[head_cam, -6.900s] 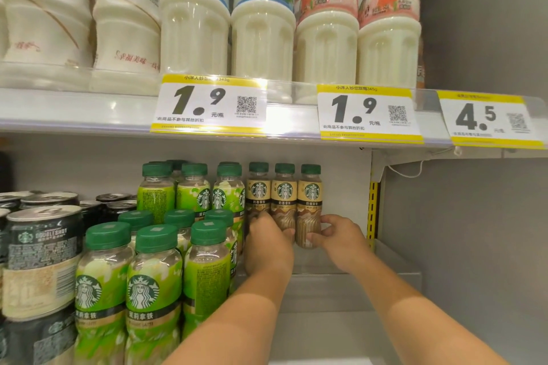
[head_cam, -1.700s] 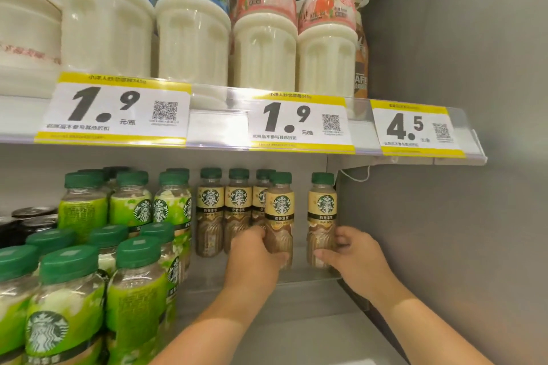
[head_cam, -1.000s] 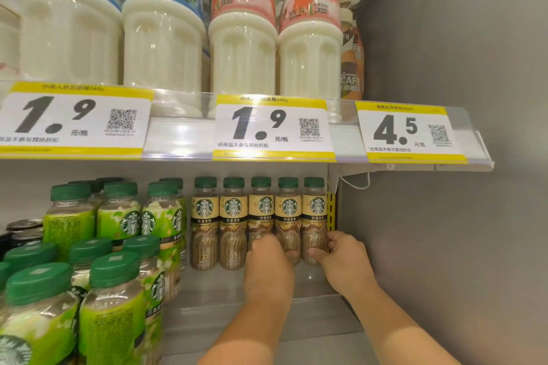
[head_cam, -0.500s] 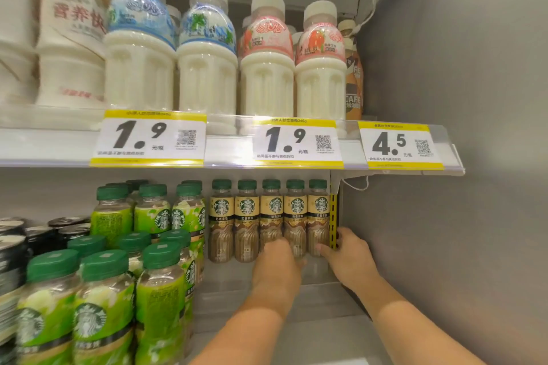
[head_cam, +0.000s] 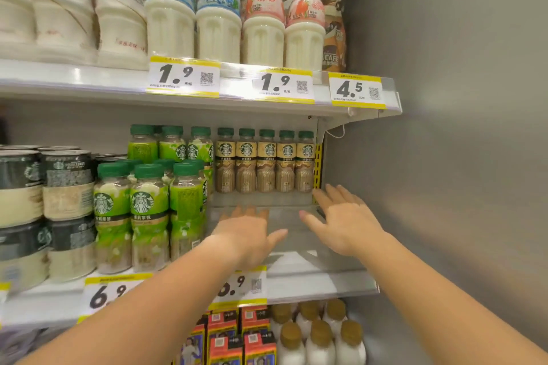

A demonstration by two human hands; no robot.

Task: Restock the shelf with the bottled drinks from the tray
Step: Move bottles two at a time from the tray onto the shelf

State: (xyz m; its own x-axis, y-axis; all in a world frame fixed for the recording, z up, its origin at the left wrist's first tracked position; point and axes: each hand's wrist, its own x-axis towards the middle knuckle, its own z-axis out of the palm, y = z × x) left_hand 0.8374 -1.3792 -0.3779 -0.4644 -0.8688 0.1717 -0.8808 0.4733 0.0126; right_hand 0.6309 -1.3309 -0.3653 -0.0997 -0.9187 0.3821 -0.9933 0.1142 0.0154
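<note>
Several brown coffee bottles [head_cam: 265, 161] with green caps and gold labels stand in one row at the back right of the middle shelf [head_cam: 320, 278]. My left hand [head_cam: 247, 234] hovers over the bare shelf floor in front of them, fingers spread, holding nothing. My right hand [head_cam: 341, 216] is also open, its fingertips near the rightmost bottle but apart from it. No tray is in view.
Green-labelled bottles [head_cam: 148, 210] fill the shelf left of my hands, with dark cans [head_cam: 44, 187] further left. White milk bottles [head_cam: 219, 15] stand on the upper shelf. A grey side wall [head_cam: 444, 157] closes the right. Cartons and white bottles [head_cam: 320, 335] sit below.
Both hands have let go of the two rightmost brown bottles and drawn back toward me, fingers spread. The view has pulled back and lowered, showing the shelf below.
</note>
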